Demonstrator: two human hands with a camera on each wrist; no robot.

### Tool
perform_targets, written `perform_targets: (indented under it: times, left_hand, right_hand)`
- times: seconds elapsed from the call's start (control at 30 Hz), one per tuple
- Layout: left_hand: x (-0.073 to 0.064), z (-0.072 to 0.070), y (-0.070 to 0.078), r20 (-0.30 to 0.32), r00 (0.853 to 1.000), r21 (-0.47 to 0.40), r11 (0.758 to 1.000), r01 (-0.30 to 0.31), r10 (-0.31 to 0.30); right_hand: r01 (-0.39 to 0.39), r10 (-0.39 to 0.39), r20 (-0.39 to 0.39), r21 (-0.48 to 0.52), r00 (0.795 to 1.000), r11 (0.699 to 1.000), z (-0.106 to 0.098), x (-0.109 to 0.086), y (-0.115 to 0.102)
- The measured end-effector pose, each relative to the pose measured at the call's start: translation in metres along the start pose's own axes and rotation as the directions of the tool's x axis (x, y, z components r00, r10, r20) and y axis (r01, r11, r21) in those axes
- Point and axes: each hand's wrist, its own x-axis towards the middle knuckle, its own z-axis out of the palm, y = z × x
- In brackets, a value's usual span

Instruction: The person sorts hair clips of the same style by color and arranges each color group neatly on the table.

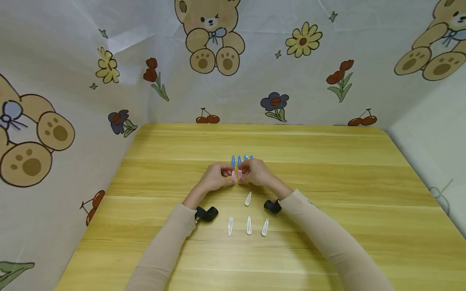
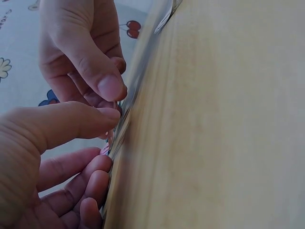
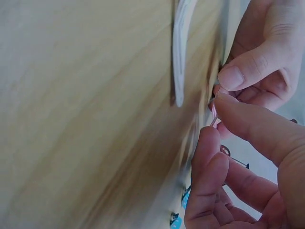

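Observation:
Two pink snap hair clips lie side by side in the head view. My left hand (image 1: 217, 176) pinches the left pink hair clip (image 1: 233, 175) between thumb and fingers. The right pink hair clip (image 1: 240, 174) is pinched by my right hand (image 1: 256, 173), whose thumb and index finger show close up in the right wrist view. Just beyond the hands, several blue hair clips (image 1: 233, 160) form a row, partly covered by the right hand. The two thumbs are close together, and the fingers hide parts of both pink clips.
On the wooden table (image 1: 164, 161), nearer the body, several white hair clips lie apart: one white clip (image 1: 248, 199) sits closer to the hands, the others, such as the middle white clip (image 1: 249, 225), further down. A patterned cloth (image 1: 247, 81) hangs behind the table.

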Motion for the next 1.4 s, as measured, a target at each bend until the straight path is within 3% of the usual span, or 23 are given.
perform_targets:
  times: [0.73,1.0,1.2,1.4]
  left_hand:
    - [-0.002,0.006,-0.004,-0.036,0.999,0.053,0.998,-0.018,0.020]
    - [0.000,0.006,-0.005,-0.048,0.998,0.061,0.998,-0.034,0.037]
    - [-0.001,0.006,-0.003,-0.058,0.998,0.059,0.998,-0.027,0.031]
    - [-0.001,0.006,-0.004,-0.059,0.998,0.051,0.999,-0.016,0.019]
  right_hand:
    - [0.028,-0.028,0.014,-0.025,1.000,0.999,0.007,0.002,0.004]
    - [0.043,-0.043,0.010,-0.038,0.999,0.998,0.000,-0.005,-0.001]
    - [0.072,-0.071,-0.030,0.015,0.997,0.997,-0.015,-0.020,-0.004]
    - [0.083,-0.077,-0.074,0.077,0.994,0.994,-0.035,-0.057,-0.004]
